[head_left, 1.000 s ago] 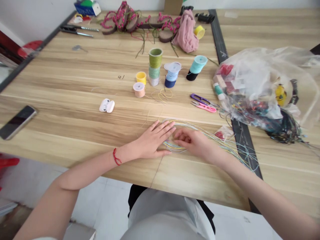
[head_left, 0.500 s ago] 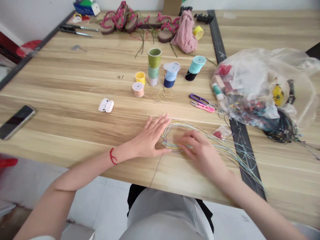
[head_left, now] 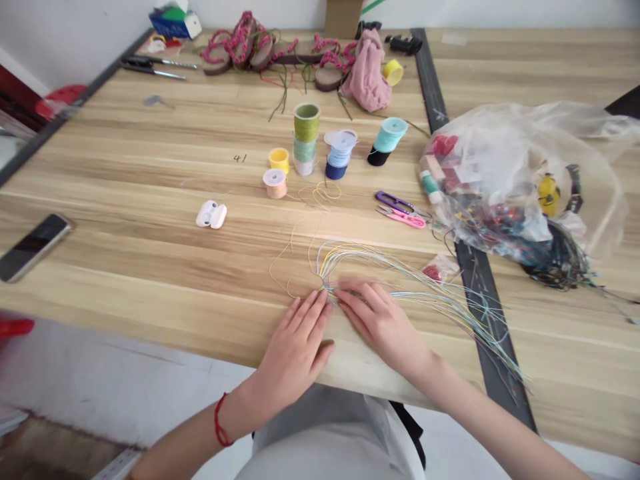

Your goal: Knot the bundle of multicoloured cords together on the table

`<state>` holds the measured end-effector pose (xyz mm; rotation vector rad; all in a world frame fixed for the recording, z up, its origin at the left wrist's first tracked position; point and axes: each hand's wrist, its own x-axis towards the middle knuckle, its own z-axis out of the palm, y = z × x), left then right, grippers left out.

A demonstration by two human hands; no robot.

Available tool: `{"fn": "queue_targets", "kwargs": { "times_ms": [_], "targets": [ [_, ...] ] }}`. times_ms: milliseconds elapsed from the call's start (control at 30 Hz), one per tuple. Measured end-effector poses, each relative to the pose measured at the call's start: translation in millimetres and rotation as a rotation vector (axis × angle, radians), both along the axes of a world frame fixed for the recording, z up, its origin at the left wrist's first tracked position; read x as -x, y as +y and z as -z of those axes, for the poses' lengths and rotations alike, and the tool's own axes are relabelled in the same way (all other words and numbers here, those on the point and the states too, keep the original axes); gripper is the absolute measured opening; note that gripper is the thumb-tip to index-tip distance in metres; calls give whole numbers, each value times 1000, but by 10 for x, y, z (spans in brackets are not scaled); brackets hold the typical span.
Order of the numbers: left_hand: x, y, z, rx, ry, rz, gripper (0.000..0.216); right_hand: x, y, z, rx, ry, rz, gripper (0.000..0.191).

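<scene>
A bundle of thin cords point(head_left: 400, 268) in yellow, pale blue and white fans out to the right over the wooden table. At its left end the strands gather at a small knotted spot. My left hand point(head_left: 299, 347) lies flat below that spot, fingers stretched out and their tips at the gathered strands. A red string bracelet point(head_left: 221, 420) circles that wrist. My right hand point(head_left: 383, 323) is bent over the cords just right of the gathering, fingers together and tips pressed on the strands; what lies beneath them is partly hidden.
Thread spools point(head_left: 306, 130) stand beyond the hands, near purple snips point(head_left: 395, 201) and pink snips point(head_left: 407, 219). A stuffed plastic bag point(head_left: 505, 147) sits at right, with a small packet of red beads point(head_left: 434, 272) closer. An earbud case point(head_left: 212, 215) and a phone point(head_left: 34, 247) lie left.
My left hand has drawn back toward the table's near edge, uncovering the left end of the cords. My right hand has moved left and down onto the strands near the gathering.
</scene>
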<state>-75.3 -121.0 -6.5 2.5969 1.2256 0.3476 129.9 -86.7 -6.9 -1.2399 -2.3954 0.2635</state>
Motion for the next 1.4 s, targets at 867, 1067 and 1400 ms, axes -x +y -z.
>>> {"fn": "queue_targets", "kwargs": {
  "times_ms": [867,1067,1400],
  "targets": [
    [274,373,1,-277,215,250,45,-11,256,5,136,200,10,10],
    [264,359,2,-284,198,238,43,50,304,-15,131,100,-15,13],
    [257,346,24,-275,188,236,43,88,293,-16,88,28,9,12]
  ]
}}
